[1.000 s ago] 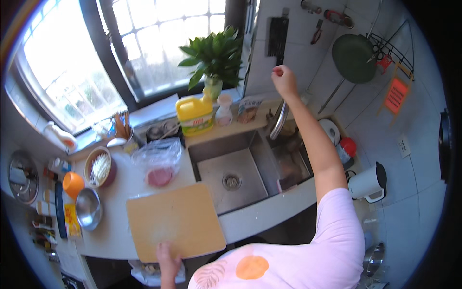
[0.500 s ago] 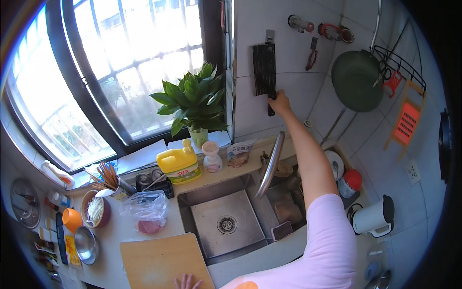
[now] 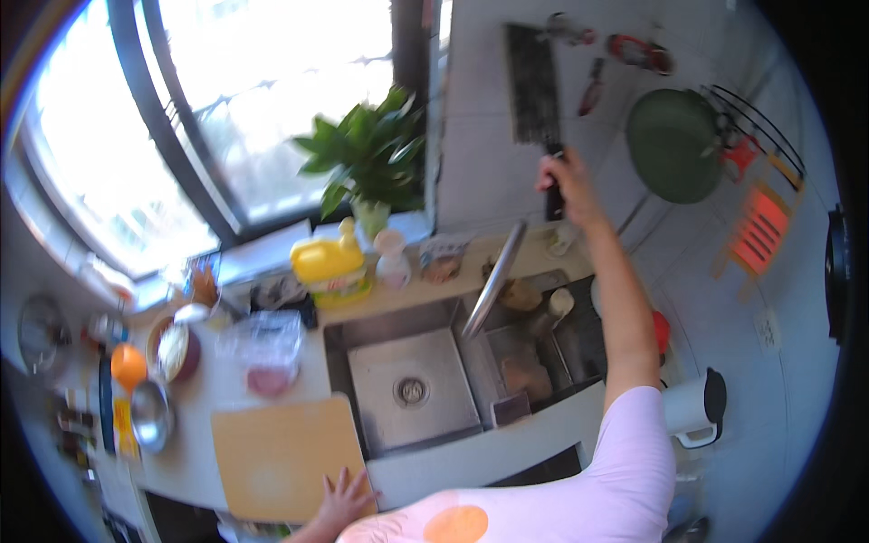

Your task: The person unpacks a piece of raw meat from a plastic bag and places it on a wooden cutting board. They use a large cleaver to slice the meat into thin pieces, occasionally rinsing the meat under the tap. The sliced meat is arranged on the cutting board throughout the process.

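Observation:
Up by the tiled wall, my right hand (image 3: pixel 570 181) is wrapped round the black handle of a cleaver (image 3: pixel 532 83). Its broad dark rectangular blade points upward, and motion smears it a little. Low in the view, my left hand (image 3: pixel 346 498) rests with spread fingers on the front right part of a wooden cutting board (image 3: pixel 281 452). The board lies on the counter left of the sink. A clear plastic bag (image 3: pixel 261 339) with something pink in it lies just behind the board.
The steel sink (image 3: pixel 466 412) with its faucet (image 3: pixel 495 281) lies below my right arm. A yellow jug (image 3: pixel 328 262) and a potted plant (image 3: pixel 371 149) stand behind it. A green pan (image 3: pixel 674 145) and an orange grater (image 3: pixel 762 226) hang right. A metal bowl (image 3: pixel 152 416) stands left.
The cleaver, hanging on the wall before, has moved up and right with my right hand and now appears off its hook. The view has shifted slightly; my left hand stays on the board.

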Motion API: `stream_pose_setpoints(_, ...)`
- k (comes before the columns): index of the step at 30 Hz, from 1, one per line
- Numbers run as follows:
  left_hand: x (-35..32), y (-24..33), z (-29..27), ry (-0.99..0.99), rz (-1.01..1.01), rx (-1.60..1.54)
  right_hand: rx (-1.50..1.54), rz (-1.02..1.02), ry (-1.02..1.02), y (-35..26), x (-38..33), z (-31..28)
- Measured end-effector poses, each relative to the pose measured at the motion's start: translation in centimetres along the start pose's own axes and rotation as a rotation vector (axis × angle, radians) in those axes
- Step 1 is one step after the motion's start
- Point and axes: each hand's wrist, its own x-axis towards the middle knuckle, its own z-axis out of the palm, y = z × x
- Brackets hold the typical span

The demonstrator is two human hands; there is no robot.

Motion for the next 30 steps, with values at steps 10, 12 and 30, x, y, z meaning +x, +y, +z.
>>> stream_pose_setpoints(10, -1.7, -0.5, -2.1, 0.03, -0.013, 0.018, -0.028, 0.138, -0.536, -3.8, -20.6, 15.2)
stream_pose_setpoints(12, -2.4, 0.0, -3.2, 0.011, -0.011, -0.132, -0.266, -0.202, -0.783, -2.3, -24.2, 21.2)
stream_pose_setpoints(30, -9.0, -4.0, 5.5, 0.362, -0.268, -0.253, -0.717, -0.48, -1.004, 16.3, -39.9, 36.4)
